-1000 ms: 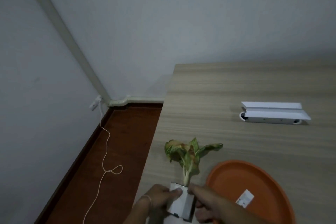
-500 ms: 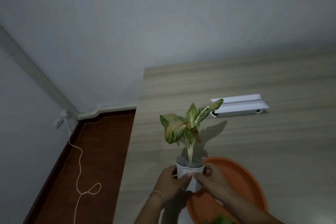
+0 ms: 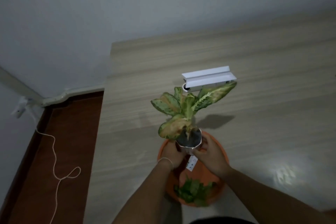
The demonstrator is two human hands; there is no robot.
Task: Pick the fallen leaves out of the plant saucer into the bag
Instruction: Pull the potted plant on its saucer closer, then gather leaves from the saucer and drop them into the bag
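A white pot (image 3: 189, 143) with a variegated green and yellow plant (image 3: 185, 109) is held over the far half of the round orange saucer (image 3: 222, 154). My left hand (image 3: 171, 154) grips the pot's left side and my right hand (image 3: 209, 152) grips its right side. Green fallen leaves (image 3: 193, 190) lie in a heap at the near edge of the saucer. A white label (image 3: 191, 163) sits in the saucer just under the pot. No bag is in view.
The wooden table (image 3: 236, 56) stands against a grey wall, its left edge dropping to a red-brown floor (image 3: 72, 132). A white folded stand (image 3: 209, 80) lies behind the plant. A white cord (image 3: 54, 151) trails across the floor from a wall plug (image 3: 19, 111).
Both hands have carried the pot from the table's left edge to the right, over the saucer. The view has tilted down, and the leaves in the saucer now show.
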